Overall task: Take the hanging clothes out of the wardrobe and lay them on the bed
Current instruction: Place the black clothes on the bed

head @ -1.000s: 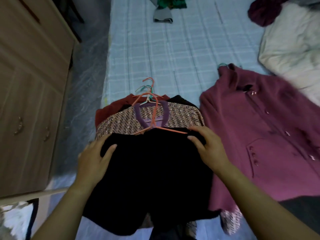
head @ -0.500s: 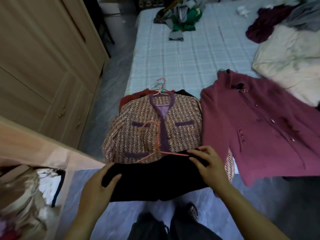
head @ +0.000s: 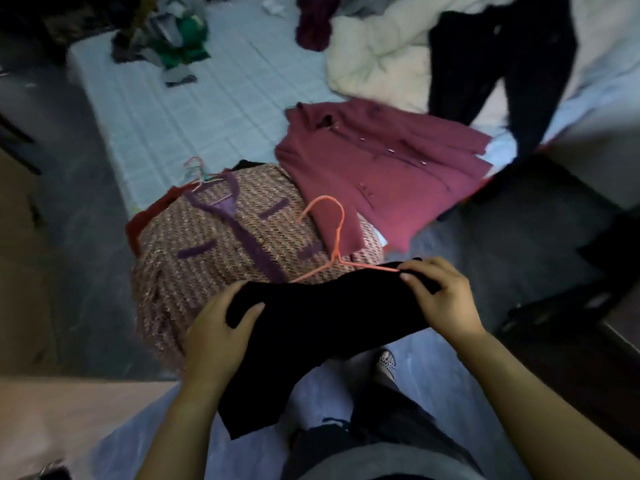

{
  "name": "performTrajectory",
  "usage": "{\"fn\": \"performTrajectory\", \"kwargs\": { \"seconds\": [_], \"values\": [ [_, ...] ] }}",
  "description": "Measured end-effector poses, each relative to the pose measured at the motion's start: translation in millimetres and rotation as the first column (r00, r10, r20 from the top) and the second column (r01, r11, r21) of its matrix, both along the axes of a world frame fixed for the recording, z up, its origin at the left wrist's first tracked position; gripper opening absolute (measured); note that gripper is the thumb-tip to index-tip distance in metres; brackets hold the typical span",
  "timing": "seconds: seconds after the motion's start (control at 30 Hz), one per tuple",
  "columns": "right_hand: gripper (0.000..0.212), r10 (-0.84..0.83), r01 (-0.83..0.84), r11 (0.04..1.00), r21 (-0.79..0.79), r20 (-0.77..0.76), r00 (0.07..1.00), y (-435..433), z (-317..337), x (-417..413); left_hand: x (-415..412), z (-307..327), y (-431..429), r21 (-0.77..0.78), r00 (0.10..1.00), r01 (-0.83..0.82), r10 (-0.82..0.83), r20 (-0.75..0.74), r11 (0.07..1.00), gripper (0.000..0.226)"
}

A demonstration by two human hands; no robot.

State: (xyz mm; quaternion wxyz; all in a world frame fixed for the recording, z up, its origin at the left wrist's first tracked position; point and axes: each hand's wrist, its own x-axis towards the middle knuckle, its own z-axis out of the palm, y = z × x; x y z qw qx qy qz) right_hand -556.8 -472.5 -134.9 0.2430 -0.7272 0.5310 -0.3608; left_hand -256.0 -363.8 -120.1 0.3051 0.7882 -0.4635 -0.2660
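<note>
Head view, single frame.

Held item: black garment (head: 329, 317) on an orange wire hanger (head: 335, 258). It is in the air in front of the person, at the near edge of the bed (head: 207, 109). Its top edge overlaps the hem of the tweed jacket (head: 214, 244), and its lower part hangs down past the legs.

- Left hand (head: 221, 327): closed on the garment's left end, thumb on top, fingers under the cloth.
- Right hand (head: 440, 299): pinching the right end, where the hanger arm meets the cloth.
- Hanger hook points away from the person, over the tweed jacket and the hem of the maroon coat (head: 381, 168).

Lying on the bed:
- Tweed jacket with purple trim, flat, front up, with pale hangers (head: 197, 171) at its collar. It lies on top of a red garment (head: 149, 216), of which only the left edge shows.
- Maroon coat, flat, just to the right and touching the jacket.
- Cream quilt (head: 377, 57) farther back, with a black garment (head: 491, 64) draped across it.
- Small dark-red heap (head: 313, 26) beside the quilt.
- Green and grey heap (head: 176, 39) at the far left corner, well apart from the rest.

Floor: a patterned shoe (head: 386, 363) shows below the held garment. The left edge of the frame is blurred brown; I cannot tell what it is.
</note>
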Motion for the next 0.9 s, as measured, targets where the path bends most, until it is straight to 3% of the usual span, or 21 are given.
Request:
{"fn": "performTrajectory", "kwargs": {
  "seconds": [0.3,0.67,0.9],
  "values": [
    [0.017,-0.319,0.319,0.943,-0.095,0.016,0.948,-16.8,29.1,-139.3,-126.8,23.9,-99.6,-0.098,0.965,0.255,-0.26,-0.041,0.962,0.042],
    [0.021,-0.405,0.412,0.888,-0.204,0.075,0.911,-164.8,59.6,-315.9,-304.6,60.9,-277.7,-0.169,0.931,0.364,-0.365,0.024,0.916,0.044],
    [0.02,-0.436,0.45,0.848,-0.281,0.111,0.893,-286.0,76.1,-377.4,-369.6,87.4,-399.6,-0.254,0.932,0.36,-0.36,0.048,0.898,0.043]
  ]
}}
